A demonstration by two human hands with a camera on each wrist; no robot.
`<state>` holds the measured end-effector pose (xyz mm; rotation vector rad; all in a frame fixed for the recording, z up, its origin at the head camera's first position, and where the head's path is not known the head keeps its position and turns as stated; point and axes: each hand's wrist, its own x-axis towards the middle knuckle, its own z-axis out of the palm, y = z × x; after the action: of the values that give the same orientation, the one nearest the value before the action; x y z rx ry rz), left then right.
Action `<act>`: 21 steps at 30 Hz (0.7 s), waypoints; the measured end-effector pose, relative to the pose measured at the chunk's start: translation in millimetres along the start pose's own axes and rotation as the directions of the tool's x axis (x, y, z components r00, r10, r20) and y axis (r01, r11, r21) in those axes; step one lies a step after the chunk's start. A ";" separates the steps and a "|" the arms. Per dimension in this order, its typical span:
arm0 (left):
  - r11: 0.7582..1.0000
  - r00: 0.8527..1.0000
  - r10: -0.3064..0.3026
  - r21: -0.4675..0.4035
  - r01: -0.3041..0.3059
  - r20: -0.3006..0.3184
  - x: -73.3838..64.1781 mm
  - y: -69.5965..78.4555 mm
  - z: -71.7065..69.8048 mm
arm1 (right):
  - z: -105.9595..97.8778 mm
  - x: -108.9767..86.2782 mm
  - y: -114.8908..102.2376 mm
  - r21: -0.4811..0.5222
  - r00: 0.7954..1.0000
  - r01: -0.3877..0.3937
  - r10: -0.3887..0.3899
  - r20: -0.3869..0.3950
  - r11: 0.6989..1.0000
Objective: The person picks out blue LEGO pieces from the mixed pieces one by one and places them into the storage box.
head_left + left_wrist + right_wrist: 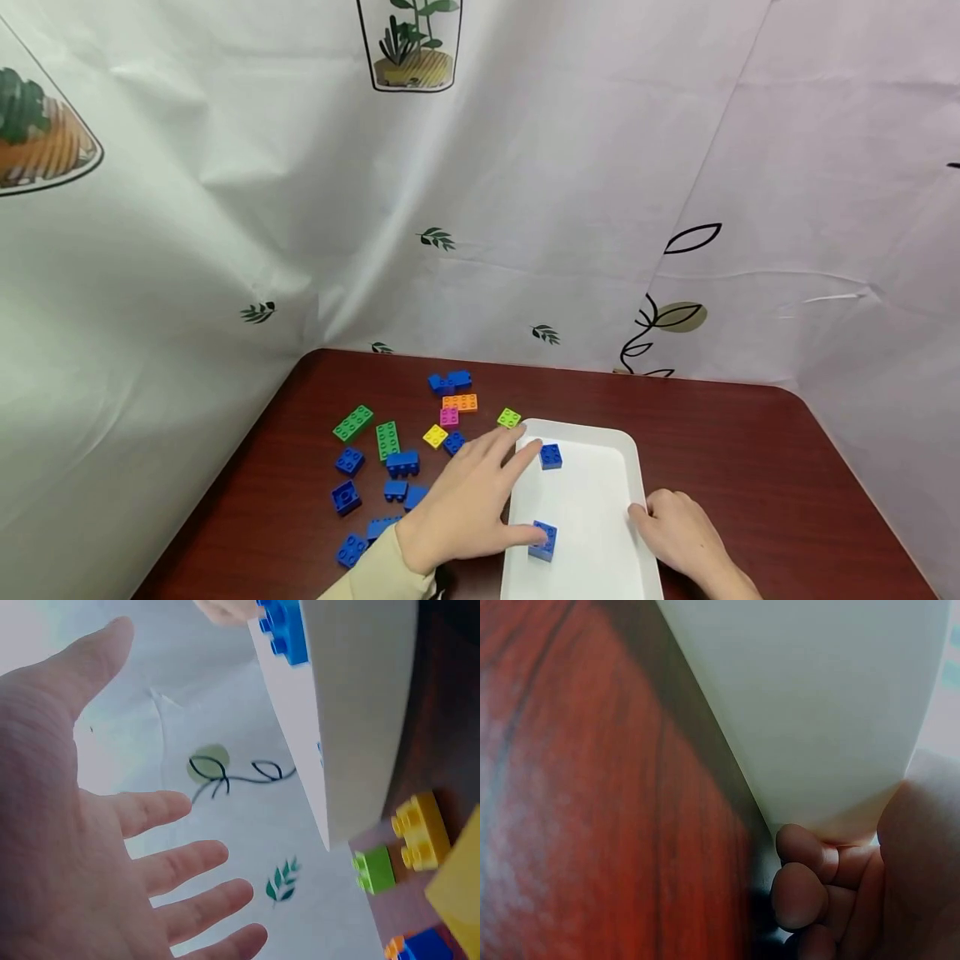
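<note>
A white tray (596, 500) stands on the table, with two blue toy bricks inside. My left hand (467, 500) is over the tray's left edge, fingers spread. Its thumb overlaps the nearer blue brick (543, 548) in the head view; the other blue brick (551, 456) sits towards the tray's far end. In the left wrist view, the palm and straight fingers hold nothing, beside the tray wall (364, 712). At the tray's right side my right hand (681, 529) grips the rim, its fingers (799, 892) curled by the wall in the right wrist view.
Left of the tray lie loose bricks: several blue ones (402, 463), two green (353, 423), an orange (460, 403), a pink (448, 417), a yellow (435, 436) and a lime one (508, 417). A patterned cloth (525, 208) hangs behind the dark red table (750, 467).
</note>
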<state>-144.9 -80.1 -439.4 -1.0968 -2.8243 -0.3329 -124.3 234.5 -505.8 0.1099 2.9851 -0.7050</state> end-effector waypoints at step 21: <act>0.968 0.967 -0.249 -0.021 0.251 0.058 1.8 -54.2 12.7 | -0.6 -0.7 -0.9 -0.006 1.000 0.006 -0.006 -0.005 1.000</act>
<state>-182.9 -114.9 -460.5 -0.7638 -3.0203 -0.3681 -123.7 233.8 -504.8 0.1024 2.9933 -0.6969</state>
